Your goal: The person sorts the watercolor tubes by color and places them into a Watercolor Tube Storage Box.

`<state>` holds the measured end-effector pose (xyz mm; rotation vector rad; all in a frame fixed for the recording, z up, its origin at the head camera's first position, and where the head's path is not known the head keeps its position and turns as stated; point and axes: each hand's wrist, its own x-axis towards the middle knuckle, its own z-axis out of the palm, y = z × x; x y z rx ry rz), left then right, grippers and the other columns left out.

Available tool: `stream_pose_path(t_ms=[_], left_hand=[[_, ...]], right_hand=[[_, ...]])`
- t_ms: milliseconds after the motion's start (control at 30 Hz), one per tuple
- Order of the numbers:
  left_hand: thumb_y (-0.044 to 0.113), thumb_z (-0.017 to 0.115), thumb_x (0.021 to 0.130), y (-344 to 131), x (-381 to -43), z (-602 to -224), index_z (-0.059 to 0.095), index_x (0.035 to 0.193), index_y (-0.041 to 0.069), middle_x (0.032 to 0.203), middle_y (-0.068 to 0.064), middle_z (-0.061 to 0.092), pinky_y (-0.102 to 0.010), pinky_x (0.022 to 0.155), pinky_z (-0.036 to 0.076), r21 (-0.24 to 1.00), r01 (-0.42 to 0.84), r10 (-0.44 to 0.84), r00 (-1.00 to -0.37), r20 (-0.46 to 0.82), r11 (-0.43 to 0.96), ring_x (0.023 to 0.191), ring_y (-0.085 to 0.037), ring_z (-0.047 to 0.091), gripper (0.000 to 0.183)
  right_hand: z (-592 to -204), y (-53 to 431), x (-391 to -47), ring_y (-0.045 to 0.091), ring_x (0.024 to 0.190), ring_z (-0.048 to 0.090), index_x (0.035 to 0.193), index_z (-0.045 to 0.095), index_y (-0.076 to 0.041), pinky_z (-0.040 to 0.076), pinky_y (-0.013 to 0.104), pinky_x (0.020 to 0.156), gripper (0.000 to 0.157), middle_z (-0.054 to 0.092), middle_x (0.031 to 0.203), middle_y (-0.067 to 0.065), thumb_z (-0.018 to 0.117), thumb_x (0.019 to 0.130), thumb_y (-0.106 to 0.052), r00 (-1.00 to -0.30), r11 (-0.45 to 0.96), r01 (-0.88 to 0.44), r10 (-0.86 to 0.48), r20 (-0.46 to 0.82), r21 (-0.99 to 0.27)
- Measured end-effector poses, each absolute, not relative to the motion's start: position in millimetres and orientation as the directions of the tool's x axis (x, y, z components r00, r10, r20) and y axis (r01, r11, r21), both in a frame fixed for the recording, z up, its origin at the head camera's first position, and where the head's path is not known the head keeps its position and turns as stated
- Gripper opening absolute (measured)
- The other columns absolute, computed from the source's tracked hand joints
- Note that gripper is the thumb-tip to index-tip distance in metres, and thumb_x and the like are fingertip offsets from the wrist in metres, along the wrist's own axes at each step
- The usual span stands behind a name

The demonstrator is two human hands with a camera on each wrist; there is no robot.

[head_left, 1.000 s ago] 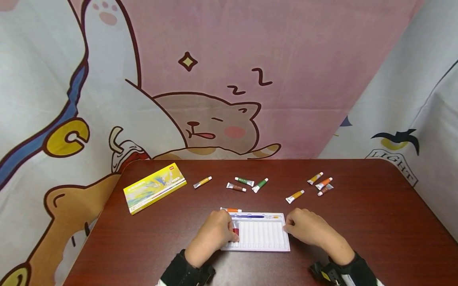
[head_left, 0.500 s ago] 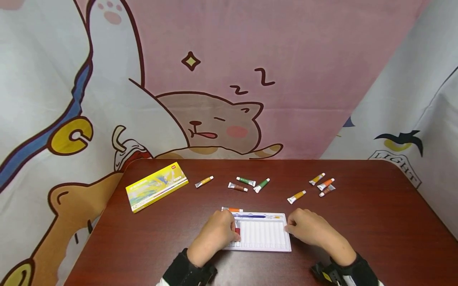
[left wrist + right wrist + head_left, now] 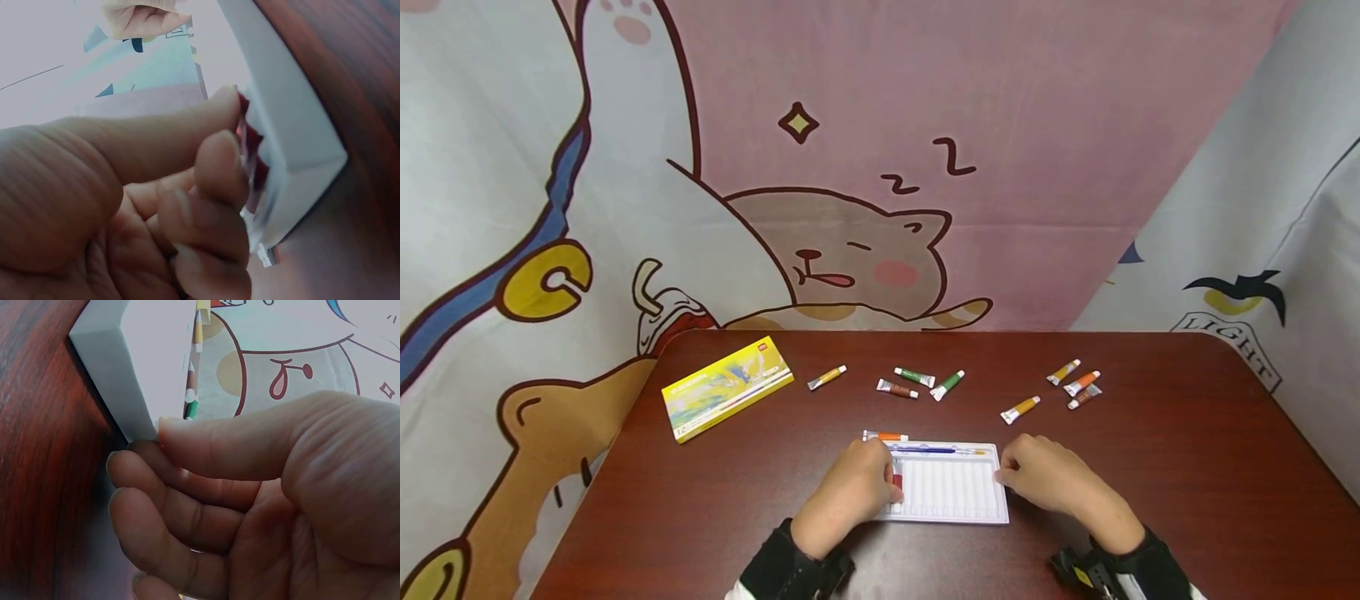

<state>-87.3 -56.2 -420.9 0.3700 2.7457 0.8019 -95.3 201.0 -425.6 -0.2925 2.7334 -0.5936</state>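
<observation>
A white plastic tray (image 3: 951,492) with ridged slots lies at the front middle of the table in the head view. A blue paintbrush (image 3: 925,450) lies in its top groove. My left hand (image 3: 852,487) is over the tray's left end, its thumb and curled fingers on a red paint tube (image 3: 897,482) in the slots. The left wrist view shows dark red (image 3: 253,140) beside the thumb tip, along the tray wall (image 3: 294,119); the hand hides the rest. My right hand (image 3: 1045,473) pinches the tray's right edge between thumb and fingers, also visible in the right wrist view.
An orange paint tube (image 3: 887,436) lies just behind the tray. Farther back are a yellow paint box (image 3: 727,389), a yellow tube (image 3: 827,377), green tubes (image 3: 947,385), a brown tube (image 3: 897,389) and several tubes at the right, including an ochre one (image 3: 1020,410).
</observation>
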Motion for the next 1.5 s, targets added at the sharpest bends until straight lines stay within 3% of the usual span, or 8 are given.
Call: stream_pose_path(t_ms=[267, 467, 633, 767, 867, 1033, 1267, 1500], left_hand=[[0.017, 0.066, 0.078, -55.0, -92.5, -415.3, 0.048, 0.05, 0.019, 0.046, 0.007, 0.04, -0.026, 0.038, 0.026, 0.537, 0.191, 0.291, -0.951, -0.107, 0.822, 0.043, -0.011, 0.04, 0.034], [0.025, 0.067, 0.084, -64.1, -103.9, -416.8, 0.063, 0.075, 0.018, 0.058, 0.006, 0.052, -0.03, 0.04, 0.034, 0.539, 0.19, 0.185, -0.981, 0.064, 0.82, 0.05, -0.011, 0.046, 0.013], [0.024, 0.068, 0.084, -76.3, -116.2, -422.3, 0.066, 0.102, 0.012, 0.091, -0.002, 0.065, -0.039, 0.059, 0.05, 0.496, 0.267, 0.173, -0.958, 0.228, 0.826, 0.079, -0.014, 0.056, 0.023], [0.011, 0.068, 0.079, -90.0, -133.6, -428.2, 0.063, 0.114, 0.004, 0.11, -0.012, 0.061, -0.048, 0.083, 0.048, 0.397, 0.34, 0.21, -0.918, 0.336, 0.852, 0.103, -0.024, 0.051, 0.036], [0.002, 0.068, 0.073, -101.9, -148.7, -433.2, 0.062, 0.112, -0.002, 0.109, -0.017, 0.059, -0.05, 0.086, 0.044, 0.311, 0.369, 0.242, -0.893, 0.378, 0.876, 0.104, -0.03, 0.049, 0.04], [-0.001, 0.068, 0.072, -120.1, -169.7, -441.3, 0.063, 0.103, -0.007, 0.093, -0.018, 0.06, -0.046, 0.071, 0.048, 0.217, 0.352, 0.264, -0.899, 0.35, 0.911, 0.085, -0.031, 0.051, 0.032], [-0.004, 0.064, 0.075, -128.1, -186.3, -445.5, 0.066, 0.085, -0.004, 0.074, -0.014, 0.057, -0.044, 0.059, 0.048, 0.148, 0.34, 0.293, -0.917, 0.271, 0.929, 0.07, -0.029, 0.051, 0.01], [-0.007, 0.062, 0.072, -124.9, -194.3, -446.7, 0.069, 0.078, 0.004, 0.075, -0.011, 0.06, -0.044, 0.06, 0.049, 0.18, 0.352, 0.311, -0.924, 0.224, 0.918, 0.072, -0.029, 0.053, 0.014]], right_hand=[[-424.2, 200.5, -97.0, 0.01, 0.046, 0.039, 0.056, 0.056, -0.021, 0.029, 0.028, 0.044, 0.03, 0.041, 0.05, -0.008, 0.068, 0.084, -0.021, -0.928, 0.898, -0.134, -0.262, -0.265, -0.419], [-426.4, 197.8, -99.5, 0.01, 0.046, 0.039, 0.055, 0.055, -0.022, 0.029, 0.028, 0.045, 0.031, 0.042, 0.05, -0.008, 0.068, 0.083, -0.023, -0.929, 0.907, -0.15, -0.266, -0.259, -0.392], [-426.2, 196.6, -99.9, 0.01, 0.047, 0.039, 0.056, 0.055, -0.021, 0.029, 0.028, 0.045, 0.03, 0.042, 0.05, -0.008, 0.068, 0.084, -0.023, -0.927, 0.906, -0.149, -0.267, -0.264, -0.396], [-426.6, 196.7, -99.3, 0.01, 0.046, 0.039, 0.056, 0.056, -0.021, 0.029, 0.028, 0.044, 0.031, 0.042, 0.05, -0.008, 0.068, 0.084, -0.022, -0.924, 0.9, -0.141, -0.268, -0.271, -0.412], [-427.2, 196.9, -99.0, 0.009, 0.046, 0.04, 0.055, 0.056, -0.022, 0.03, 0.028, 0.045, 0.031, 0.042, 0.05, -0.009, 0.067, 0.084, -0.022, -0.926, 0.901, -0.146, -0.27, -0.265, -0.408], [-426.4, 197.5, -97.3, 0.01, 0.047, 0.04, 0.056, 0.056, -0.022, 0.031, 0.029, 0.045, 0.03, 0.043, 0.051, -0.008, 0.068, 0.083, -0.022, -0.929, 0.903, -0.161, -0.275, -0.248, -0.399], [-425.7, 199.6, -95.5, 0.01, 0.048, 0.041, 0.057, 0.057, -0.023, 0.032, 0.029, 0.045, 0.029, 0.045, 0.052, -0.008, 0.068, 0.083, -0.022, -0.929, 0.905, -0.152, -0.268, -0.256, -0.398], [-427.1, 201.3, -94.8, 0.01, 0.046, 0.04, 0.057, 0.056, -0.022, 0.031, 0.029, 0.045, 0.029, 0.044, 0.05, -0.008, 0.068, 0.084, -0.021, -0.928, 0.894, -0.153, -0.276, -0.25, -0.421]])
